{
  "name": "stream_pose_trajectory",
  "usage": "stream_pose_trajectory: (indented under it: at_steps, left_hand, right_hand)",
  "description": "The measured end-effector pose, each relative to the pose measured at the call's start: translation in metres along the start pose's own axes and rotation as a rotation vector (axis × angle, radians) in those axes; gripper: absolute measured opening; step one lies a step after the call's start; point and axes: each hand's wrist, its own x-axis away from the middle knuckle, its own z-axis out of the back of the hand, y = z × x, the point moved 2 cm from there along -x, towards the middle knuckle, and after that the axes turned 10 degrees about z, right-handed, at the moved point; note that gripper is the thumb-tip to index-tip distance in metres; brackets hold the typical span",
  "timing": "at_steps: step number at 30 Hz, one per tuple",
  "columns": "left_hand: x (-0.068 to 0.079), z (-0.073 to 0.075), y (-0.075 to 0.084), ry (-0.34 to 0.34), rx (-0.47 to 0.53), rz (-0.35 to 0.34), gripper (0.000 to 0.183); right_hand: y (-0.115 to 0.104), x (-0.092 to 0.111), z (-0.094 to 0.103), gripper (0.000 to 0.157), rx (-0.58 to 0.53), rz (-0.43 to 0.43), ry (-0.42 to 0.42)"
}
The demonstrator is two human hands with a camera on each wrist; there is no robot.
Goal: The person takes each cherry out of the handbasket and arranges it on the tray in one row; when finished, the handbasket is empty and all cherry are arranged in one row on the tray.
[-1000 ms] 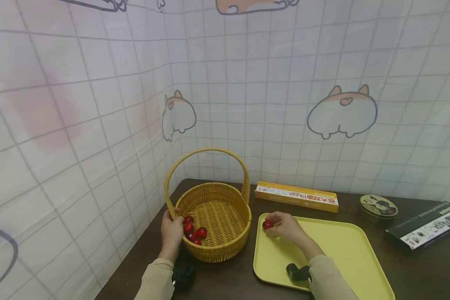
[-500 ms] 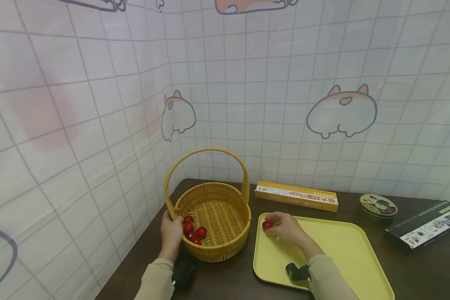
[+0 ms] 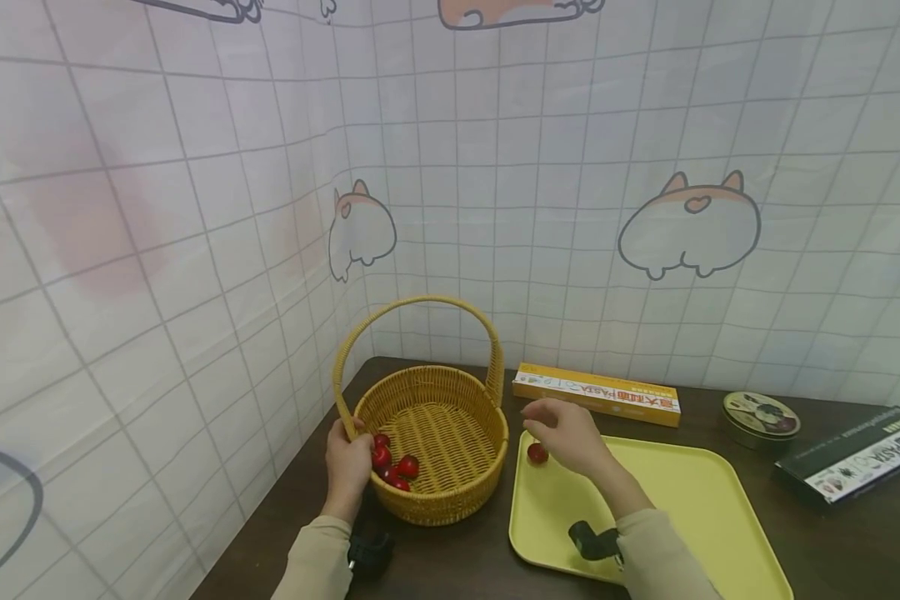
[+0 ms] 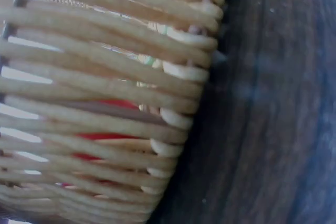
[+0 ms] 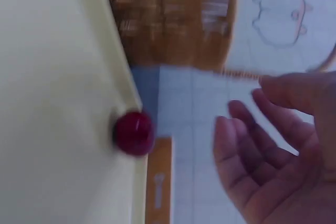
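My left hand (image 3: 347, 461) grips the left side of the yellow wicker basket (image 3: 438, 505), around the base of its tall handle. Inside, several red cherries (image 3: 408, 467) lie against the left wall. Only the basket's weave (image 4: 100, 82) fills the left wrist view, with red showing through its gaps; the hand itself is outside that view. My right hand (image 3: 570, 435) hovers over the yellow tray (image 3: 675, 500) with nothing in it. One dark red cherry (image 5: 134, 133) rests in the tray's far left corner, apart from the loosely bent fingers (image 5: 229, 153).
Behind the tray lies an orange pasta box (image 3: 596, 393). A round tin (image 3: 761, 417) and a dark pasta box (image 3: 858, 454) stand to the right. A patterned cloth (image 3: 555, 208) hangs behind the dark table (image 3: 450, 562).
My right hand has let go of the cherry and risen above it, leaving it on the tray. The left hand still holds the basket in the same place.
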Motion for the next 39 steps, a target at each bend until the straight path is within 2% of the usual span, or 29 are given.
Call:
stream_pose_trajectory:
  at_steps: [4,8,12,15,19,22,25,29,35,39]
  left_hand:
    - [-0.002,-0.002,-0.002,0.010,-0.031,-0.015,0.026]
    - [-0.001,-0.001,-0.001,0.021,-0.034,-0.014,0.025]
    - [0.001,-0.001,0.000,0.048,-0.028,-0.025,0.024]
    - [0.001,-0.002,0.000,0.063,-0.031,-0.033,0.024]
    - [0.002,-0.004,0.000,0.059,-0.035,-0.031,0.024]
    - [0.002,-0.005,0.000,0.062,-0.027,-0.026,0.024]
    - [0.002,-0.005,0.000,0.068,-0.022,-0.027,0.023]
    - [0.002,-0.004,0.000,0.064,-0.035,-0.030,0.024]
    - [0.003,-0.005,0.000,0.071,-0.031,-0.027,0.024]
    - [0.002,-0.006,-0.002,0.093,-0.031,-0.040,0.023]
  right_hand:
    - [-0.031,0.000,-0.020,0.013,-0.067,0.107,0.069]
    - [-0.052,0.002,-0.048,0.013,-0.094,0.237,0.031]
    - [-0.061,0.005,-0.072,0.013,0.009,0.337,-0.071]
    - [-0.065,0.006,-0.084,0.015,0.127,0.380,-0.097]
    - [-0.067,0.002,-0.088,0.017,0.186,0.327,-0.099]
    - [-0.069,-0.002,-0.089,0.016,0.211,0.252,-0.143]
    - [-0.072,-0.007,-0.093,0.016,0.263,0.202,-0.234]
    - [-0.076,-0.015,-0.099,0.023,0.329,0.159,-0.379]
    - [-0.077,-0.023,-0.105,0.029,0.272,0.093,-0.496]
    - [-0.075,-0.026,-0.106,0.028,0.213,0.102,-0.565]
